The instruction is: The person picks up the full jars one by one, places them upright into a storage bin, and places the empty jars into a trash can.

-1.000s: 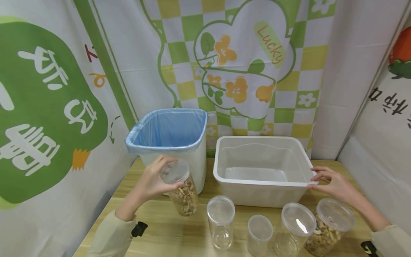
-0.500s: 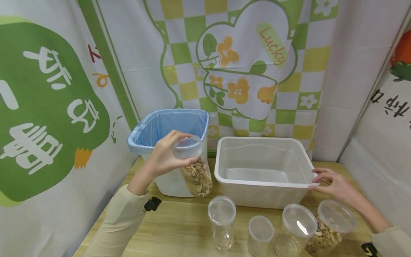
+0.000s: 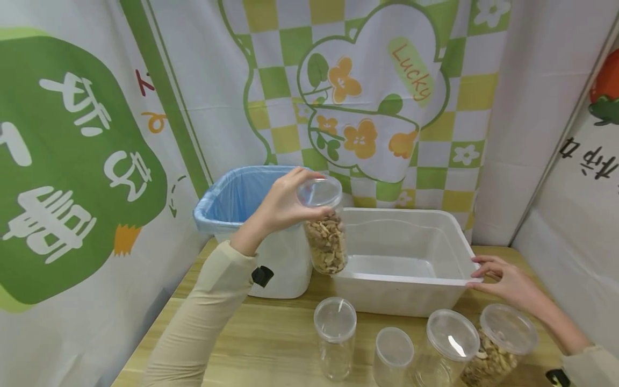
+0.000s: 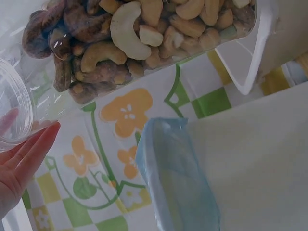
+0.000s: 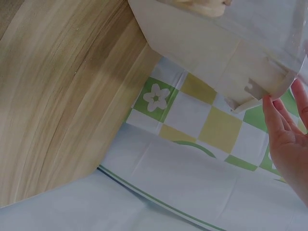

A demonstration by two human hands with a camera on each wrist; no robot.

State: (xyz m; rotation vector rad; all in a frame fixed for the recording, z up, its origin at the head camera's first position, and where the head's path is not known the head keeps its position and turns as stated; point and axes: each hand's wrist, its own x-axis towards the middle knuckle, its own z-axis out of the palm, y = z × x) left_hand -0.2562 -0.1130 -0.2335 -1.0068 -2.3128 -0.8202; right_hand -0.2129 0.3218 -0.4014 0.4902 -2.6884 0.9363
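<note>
My left hand [image 3: 290,201] grips a clear plastic jar [image 3: 329,242] of cashews just under its lid. The jar hangs above the table, overlapping the left end of the white plastic tub [image 3: 391,293] in the head view. Up close in the left wrist view, pale and browner cashews [image 4: 130,31] show through its wall, and my left fingers [image 4: 36,149] lie along the lid end. With thumb and fingers, my right hand [image 3: 505,282] pinches the tub's right rim, as the right wrist view also shows at the tub's corner [image 5: 274,86]. Nothing shows inside the tub.
A white bin with a blue liner [image 3: 208,217] stands left of the tub. Along the table front are a tall lidded jar [image 3: 335,344], a small one [image 3: 393,355], a wider one [image 3: 447,344] and another jar of cashews [image 3: 498,344]. Printed cloth [image 3: 464,107] hangs behind.
My left hand has carried the cashew jar up and to the right, from in front of the lined bin to the tub's left end. The right hand stays on the tub's rim.
</note>
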